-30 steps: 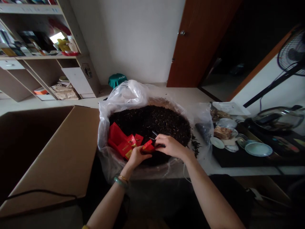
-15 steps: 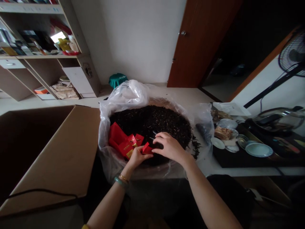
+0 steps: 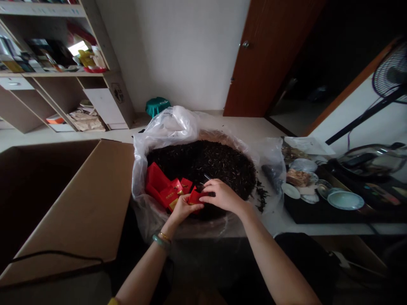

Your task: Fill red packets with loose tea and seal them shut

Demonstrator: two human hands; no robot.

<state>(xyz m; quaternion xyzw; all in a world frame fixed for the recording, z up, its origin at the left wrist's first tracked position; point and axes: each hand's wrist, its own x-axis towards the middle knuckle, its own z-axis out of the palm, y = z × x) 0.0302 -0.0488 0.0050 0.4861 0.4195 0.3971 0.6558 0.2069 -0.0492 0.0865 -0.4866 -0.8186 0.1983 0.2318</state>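
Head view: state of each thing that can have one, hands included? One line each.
Small glossy red packet: mouth appears open
Left bare hand: closed on that packet
Right bare hand: fingers curled at the packet, grip unclear
Large clear plastic bag: open, holding dark loose leaf-like pieces
Brown cardboard box: open
Brown wooden door: open
White rectangular drawer: shut
Black round fan: spinning or still, cannot tell
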